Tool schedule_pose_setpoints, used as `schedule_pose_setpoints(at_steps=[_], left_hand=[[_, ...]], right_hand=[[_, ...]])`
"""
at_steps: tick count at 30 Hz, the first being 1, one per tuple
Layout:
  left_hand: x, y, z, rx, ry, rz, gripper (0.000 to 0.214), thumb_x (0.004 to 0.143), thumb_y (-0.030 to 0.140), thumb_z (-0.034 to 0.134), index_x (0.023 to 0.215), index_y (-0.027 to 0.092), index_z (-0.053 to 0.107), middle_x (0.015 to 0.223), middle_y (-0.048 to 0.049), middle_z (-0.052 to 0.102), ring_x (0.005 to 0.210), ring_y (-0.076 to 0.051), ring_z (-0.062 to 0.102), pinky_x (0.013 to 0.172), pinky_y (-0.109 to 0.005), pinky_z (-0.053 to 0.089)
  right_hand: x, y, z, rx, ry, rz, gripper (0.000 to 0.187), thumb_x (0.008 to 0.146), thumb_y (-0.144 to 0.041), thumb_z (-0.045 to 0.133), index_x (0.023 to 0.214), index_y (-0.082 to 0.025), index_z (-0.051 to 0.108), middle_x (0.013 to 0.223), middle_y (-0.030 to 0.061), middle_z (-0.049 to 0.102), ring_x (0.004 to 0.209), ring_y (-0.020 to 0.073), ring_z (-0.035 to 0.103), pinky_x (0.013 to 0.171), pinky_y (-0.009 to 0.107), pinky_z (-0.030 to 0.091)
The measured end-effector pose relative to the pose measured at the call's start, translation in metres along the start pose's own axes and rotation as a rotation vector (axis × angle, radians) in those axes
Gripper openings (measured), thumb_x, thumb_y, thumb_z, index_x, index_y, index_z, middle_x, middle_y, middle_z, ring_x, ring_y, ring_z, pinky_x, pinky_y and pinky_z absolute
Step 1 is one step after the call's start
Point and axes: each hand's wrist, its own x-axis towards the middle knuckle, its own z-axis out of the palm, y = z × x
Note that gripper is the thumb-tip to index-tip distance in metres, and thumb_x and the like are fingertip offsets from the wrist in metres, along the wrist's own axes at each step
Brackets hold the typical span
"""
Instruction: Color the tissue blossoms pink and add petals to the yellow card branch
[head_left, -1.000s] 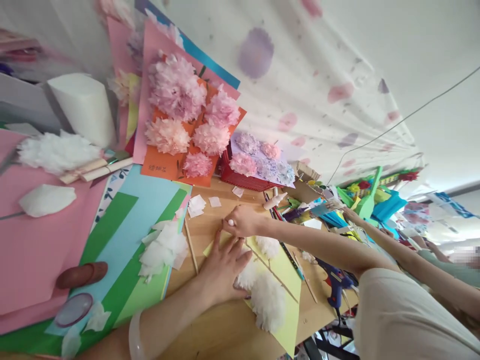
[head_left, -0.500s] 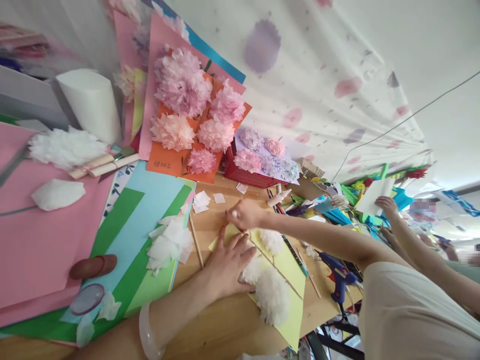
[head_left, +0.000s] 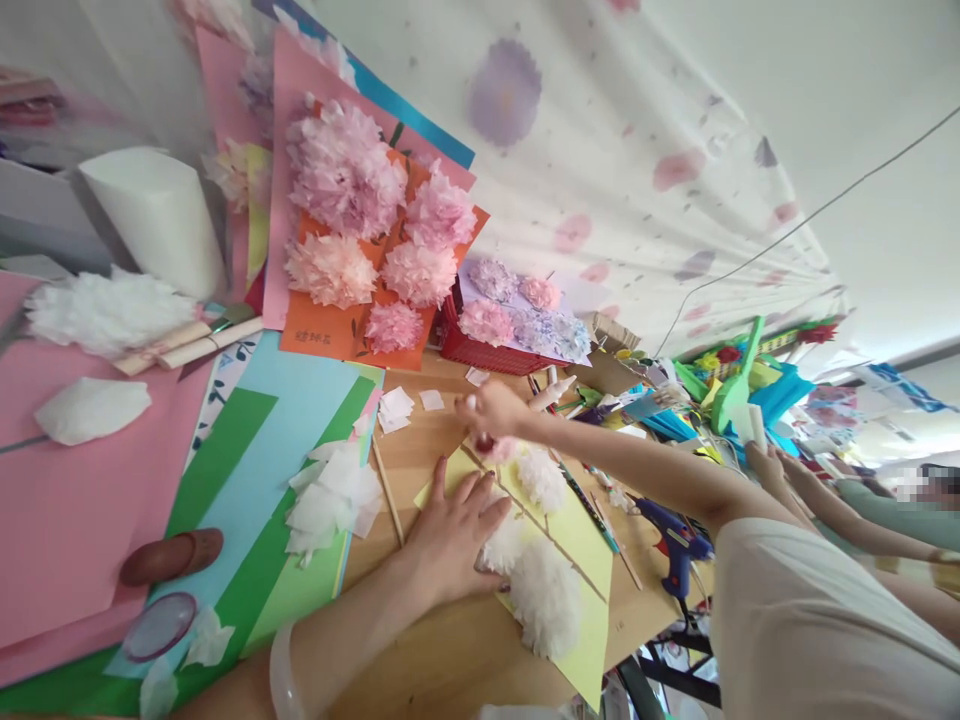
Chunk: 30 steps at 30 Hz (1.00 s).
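Note:
My left hand (head_left: 450,530) lies flat with fingers spread on a yellow paper sheet (head_left: 581,535) on the wooden table. White tissue flowers (head_left: 544,600) and thin wooden sticks (head_left: 544,535) are fixed on that sheet, right beside my fingers. My right hand (head_left: 491,408) hovers, blurred, over the sheet's far corner, fingers closed. A small reddish bit (head_left: 486,442) shows under it, too smeared to name.
A blue glue gun (head_left: 671,535) lies right of the sheet. White tissue scraps (head_left: 330,495) rest on green and blue paper. An orange card with pink flowers (head_left: 360,250) leans beside a red basket (head_left: 487,355). Another person's arms (head_left: 825,500) reach in at the right.
My right hand has lifted off the yellow sheet's corner and shifted slightly right. My left hand stays pressed on the sheet. The other person's hand at right has dropped lower.

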Motion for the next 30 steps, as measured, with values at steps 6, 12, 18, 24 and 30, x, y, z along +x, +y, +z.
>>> schedule_pose_setpoints(at_steps=[6,12,18,24,30], left_hand=[[0.000,0.000,0.000,-0.001,0.013,-0.001,0.083,0.078,0.071,0.056,0.144,0.023,0.041,0.156,-0.0190,0.032,0.145,-0.036,0.026,0.113,-0.070,-0.002],[-0.001,-0.001,0.002,-0.011,0.030,0.012,0.082,0.076,0.072,0.056,0.142,0.024,0.042,0.155,-0.0177,0.035,0.143,-0.035,0.030,0.114,-0.071,0.002],[-0.001,-0.004,0.009,-0.002,0.079,0.034,0.080,0.074,0.073,0.058,0.138,0.027,0.045,0.153,-0.0151,0.039,0.142,-0.034,0.030,0.113,-0.071,-0.005],[0.000,-0.005,0.008,0.023,0.063,0.004,0.077,0.072,0.068,0.060,0.137,0.030,0.047,0.152,-0.0113,0.041,0.140,-0.035,0.032,0.114,-0.069,-0.003],[0.000,0.001,-0.014,0.072,-0.026,-0.070,0.065,0.070,0.030,0.058,0.135,0.029,0.050,0.145,-0.0084,0.050,0.136,-0.031,0.040,0.116,-0.066,0.005]], right_hand=[[-0.004,-0.001,0.004,0.118,0.011,0.033,0.035,0.083,-0.026,0.054,0.049,-0.015,0.057,0.051,0.0053,0.062,0.049,0.0103,0.046,0.052,0.024,0.029],[0.000,0.003,0.010,0.310,0.102,0.146,0.039,0.083,-0.026,0.052,0.045,-0.017,0.052,0.043,0.0009,0.052,0.045,0.0093,0.042,0.050,0.023,0.030],[-0.017,0.048,-0.015,0.594,0.355,0.379,0.046,0.090,-0.038,0.039,0.052,-0.017,0.055,0.044,0.0010,0.051,0.046,0.0115,0.047,0.050,0.023,0.034],[-0.111,0.068,-0.001,1.041,0.410,0.488,0.058,0.088,-0.060,0.038,0.058,-0.016,0.061,0.048,0.0046,0.057,0.046,0.0139,0.052,0.051,0.026,0.042],[-0.206,0.071,0.050,1.347,0.524,0.618,0.054,0.086,-0.063,0.044,0.062,-0.018,0.059,0.059,0.0068,0.063,0.052,0.0137,0.054,0.052,0.026,0.045]])
